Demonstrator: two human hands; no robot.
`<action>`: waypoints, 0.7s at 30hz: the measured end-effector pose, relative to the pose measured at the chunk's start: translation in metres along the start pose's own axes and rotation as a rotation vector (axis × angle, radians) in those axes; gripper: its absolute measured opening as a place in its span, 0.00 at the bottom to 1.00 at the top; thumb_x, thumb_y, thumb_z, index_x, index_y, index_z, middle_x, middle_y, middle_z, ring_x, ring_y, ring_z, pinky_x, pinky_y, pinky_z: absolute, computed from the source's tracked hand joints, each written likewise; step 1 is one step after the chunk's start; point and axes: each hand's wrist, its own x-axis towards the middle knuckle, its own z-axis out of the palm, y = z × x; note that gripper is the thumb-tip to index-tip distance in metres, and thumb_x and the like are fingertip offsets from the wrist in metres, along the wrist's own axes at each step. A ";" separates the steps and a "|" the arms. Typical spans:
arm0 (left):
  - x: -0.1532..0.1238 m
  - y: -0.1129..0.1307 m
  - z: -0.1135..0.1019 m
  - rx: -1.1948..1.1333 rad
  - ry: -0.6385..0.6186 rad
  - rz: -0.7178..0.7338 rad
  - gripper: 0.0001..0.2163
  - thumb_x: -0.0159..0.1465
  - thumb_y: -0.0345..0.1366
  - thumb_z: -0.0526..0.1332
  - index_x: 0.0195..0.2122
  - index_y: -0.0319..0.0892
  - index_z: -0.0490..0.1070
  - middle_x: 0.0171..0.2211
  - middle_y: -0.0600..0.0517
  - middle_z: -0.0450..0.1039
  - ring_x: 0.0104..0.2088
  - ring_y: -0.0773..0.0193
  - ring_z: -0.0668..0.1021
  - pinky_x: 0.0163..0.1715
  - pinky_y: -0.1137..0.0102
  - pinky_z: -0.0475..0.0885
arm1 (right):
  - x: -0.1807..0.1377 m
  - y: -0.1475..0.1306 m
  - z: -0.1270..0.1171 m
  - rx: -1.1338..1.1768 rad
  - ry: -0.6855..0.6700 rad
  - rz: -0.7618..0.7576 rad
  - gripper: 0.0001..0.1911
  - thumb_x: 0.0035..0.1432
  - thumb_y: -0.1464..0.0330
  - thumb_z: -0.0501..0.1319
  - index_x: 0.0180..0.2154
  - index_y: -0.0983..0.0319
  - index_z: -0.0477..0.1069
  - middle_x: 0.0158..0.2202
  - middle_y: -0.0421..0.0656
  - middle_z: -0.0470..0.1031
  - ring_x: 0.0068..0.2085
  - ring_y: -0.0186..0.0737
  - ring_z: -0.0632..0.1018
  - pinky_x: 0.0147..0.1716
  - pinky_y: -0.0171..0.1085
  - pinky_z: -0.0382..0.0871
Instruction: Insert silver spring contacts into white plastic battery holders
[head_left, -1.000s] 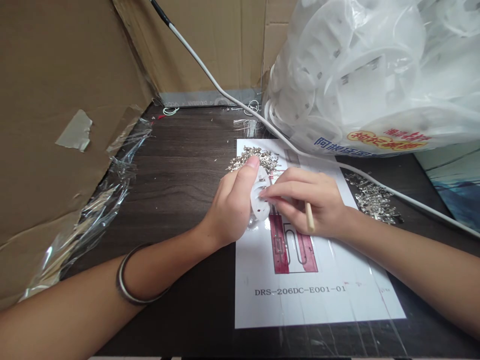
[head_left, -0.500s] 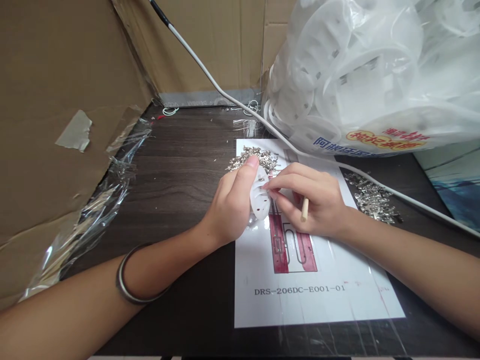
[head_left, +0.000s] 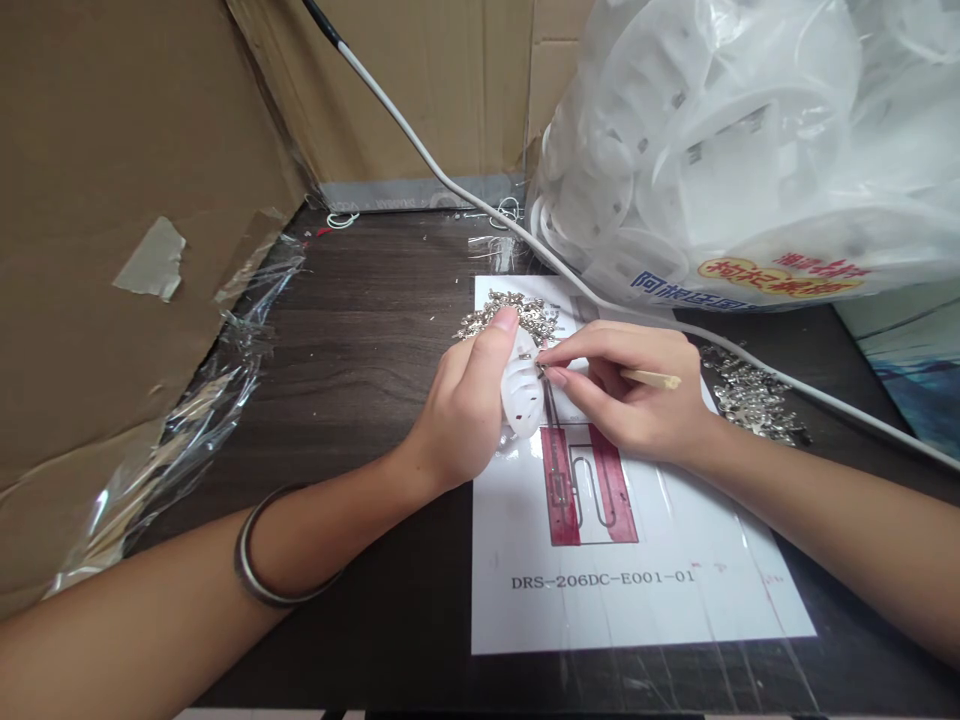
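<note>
My left hand (head_left: 469, 405) is closed around a white plastic disc (head_left: 523, 390), thumb on its upper rim. The disc is tilted on edge and has curved ridges and small slots, with a metal bit near the top. At its right side, my right hand (head_left: 637, 390) pinches a small dark metal piece (head_left: 541, 370) between thumb and index fingertips, at the disc's face. A thin wooden stick (head_left: 651, 379) is tucked in the same hand's curled fingers. Just behind the disc lies a pile of small metal parts (head_left: 514, 313).
Beneath my hands is a printed sheet (head_left: 600, 610) with a red diagram. Another heap of metal parts (head_left: 757, 400) lies right. A clear bag of white plastic pieces (head_left: 712, 170) stands back right. A white cable (head_left: 427, 160) crosses over the dark table (head_left: 360, 330); cardboard (head_left: 150, 110) walls the left.
The wooden stick in my right hand has swung from pointing toward me to lying nearly level, pointing right. My right fingertips have shifted slightly right; the left hand has barely moved.
</note>
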 end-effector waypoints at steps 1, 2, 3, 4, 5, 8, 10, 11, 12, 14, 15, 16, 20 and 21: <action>0.000 0.000 0.000 0.003 0.000 0.000 0.20 0.69 0.48 0.52 0.24 0.43 0.52 0.22 0.55 0.51 0.24 0.68 0.56 0.24 0.68 0.55 | 0.000 0.000 0.000 0.008 -0.001 0.018 0.05 0.58 0.75 0.64 0.35 0.61 0.79 0.31 0.41 0.81 0.22 0.30 0.72 0.17 0.32 0.61; 0.000 0.000 0.000 0.004 0.001 -0.002 0.20 0.69 0.49 0.51 0.24 0.43 0.53 0.22 0.55 0.50 0.24 0.68 0.57 0.24 0.68 0.55 | 0.000 0.000 0.000 0.015 -0.003 0.032 0.05 0.58 0.75 0.64 0.35 0.61 0.79 0.32 0.41 0.81 0.23 0.30 0.72 0.16 0.32 0.61; 0.000 0.000 0.000 0.005 0.000 -0.005 0.20 0.68 0.49 0.51 0.24 0.43 0.53 0.22 0.55 0.50 0.23 0.68 0.57 0.24 0.68 0.55 | 0.000 0.000 0.000 0.018 -0.008 0.040 0.06 0.58 0.75 0.64 0.36 0.61 0.79 0.32 0.41 0.81 0.23 0.31 0.73 0.15 0.32 0.61; 0.000 0.000 0.000 0.003 -0.003 -0.007 0.21 0.68 0.50 0.51 0.24 0.43 0.53 0.22 0.55 0.50 0.23 0.68 0.56 0.24 0.68 0.55 | 0.000 0.000 0.000 0.019 -0.017 0.042 0.06 0.58 0.75 0.64 0.37 0.61 0.79 0.33 0.41 0.81 0.24 0.31 0.74 0.16 0.32 0.61; 0.000 0.000 -0.001 -0.001 -0.005 -0.009 0.21 0.68 0.50 0.51 0.23 0.43 0.54 0.22 0.55 0.50 0.23 0.68 0.56 0.24 0.68 0.55 | 0.000 0.000 0.000 0.018 -0.028 0.037 0.07 0.58 0.76 0.63 0.38 0.62 0.79 0.33 0.42 0.81 0.25 0.31 0.74 0.17 0.32 0.62; 0.000 -0.001 -0.001 -0.023 -0.004 -0.010 0.21 0.68 0.50 0.52 0.23 0.43 0.54 0.22 0.55 0.50 0.23 0.68 0.56 0.24 0.69 0.55 | 0.001 0.000 0.000 0.018 -0.061 -0.001 0.09 0.59 0.77 0.62 0.39 0.61 0.79 0.32 0.41 0.81 0.27 0.32 0.75 0.20 0.33 0.66; 0.000 -0.001 -0.001 -0.037 0.000 -0.009 0.21 0.68 0.49 0.52 0.23 0.43 0.55 0.22 0.55 0.50 0.23 0.68 0.56 0.24 0.69 0.55 | 0.001 0.000 0.000 0.012 -0.072 -0.012 0.09 0.60 0.76 0.61 0.38 0.61 0.78 0.31 0.41 0.80 0.26 0.32 0.75 0.21 0.33 0.66; 0.000 -0.001 -0.001 -0.041 0.000 -0.011 0.20 0.69 0.49 0.52 0.23 0.43 0.55 0.22 0.55 0.50 0.23 0.68 0.56 0.24 0.69 0.55 | 0.001 0.000 0.000 0.007 -0.074 -0.007 0.08 0.60 0.76 0.61 0.37 0.61 0.78 0.30 0.40 0.80 0.26 0.32 0.74 0.21 0.33 0.66; 0.000 -0.001 -0.001 -0.043 0.000 -0.012 0.20 0.69 0.48 0.52 0.23 0.42 0.55 0.22 0.55 0.50 0.24 0.68 0.56 0.24 0.69 0.55 | 0.001 0.000 0.000 0.001 -0.076 0.003 0.07 0.60 0.75 0.62 0.37 0.60 0.78 0.31 0.40 0.80 0.25 0.32 0.74 0.20 0.33 0.65; 0.000 -0.001 -0.001 -0.043 -0.004 -0.014 0.20 0.69 0.49 0.52 0.23 0.42 0.55 0.22 0.54 0.51 0.24 0.68 0.57 0.24 0.69 0.56 | 0.001 0.000 0.000 -0.006 -0.078 0.020 0.06 0.61 0.74 0.62 0.37 0.60 0.78 0.31 0.40 0.80 0.24 0.31 0.73 0.19 0.33 0.64; 0.000 -0.002 -0.001 -0.041 -0.008 -0.016 0.20 0.69 0.49 0.52 0.24 0.42 0.55 0.22 0.54 0.52 0.24 0.69 0.57 0.25 0.69 0.56 | 0.001 0.000 0.000 -0.007 -0.080 0.026 0.05 0.61 0.73 0.63 0.37 0.61 0.77 0.32 0.40 0.80 0.24 0.30 0.72 0.18 0.32 0.63; 0.000 -0.002 -0.001 -0.038 -0.014 -0.020 0.20 0.68 0.50 0.52 0.24 0.42 0.55 0.23 0.54 0.53 0.24 0.69 0.58 0.25 0.69 0.56 | 0.001 0.000 0.000 -0.008 -0.081 0.029 0.05 0.60 0.73 0.63 0.37 0.61 0.77 0.32 0.40 0.80 0.23 0.30 0.72 0.18 0.32 0.63; -0.001 -0.002 -0.002 -0.046 -0.024 -0.040 0.21 0.68 0.51 0.52 0.24 0.42 0.55 0.22 0.54 0.53 0.23 0.68 0.58 0.25 0.68 0.55 | 0.001 -0.001 0.000 -0.002 -0.070 0.046 0.03 0.59 0.74 0.65 0.34 0.61 0.77 0.30 0.39 0.80 0.23 0.29 0.73 0.15 0.31 0.61; -0.001 -0.002 -0.002 -0.051 -0.023 -0.042 0.21 0.68 0.51 0.53 0.23 0.42 0.56 0.22 0.54 0.53 0.23 0.68 0.58 0.25 0.67 0.55 | 0.001 -0.001 0.000 -0.002 -0.063 0.052 0.03 0.58 0.74 0.66 0.34 0.61 0.77 0.29 0.39 0.80 0.22 0.29 0.73 0.15 0.30 0.61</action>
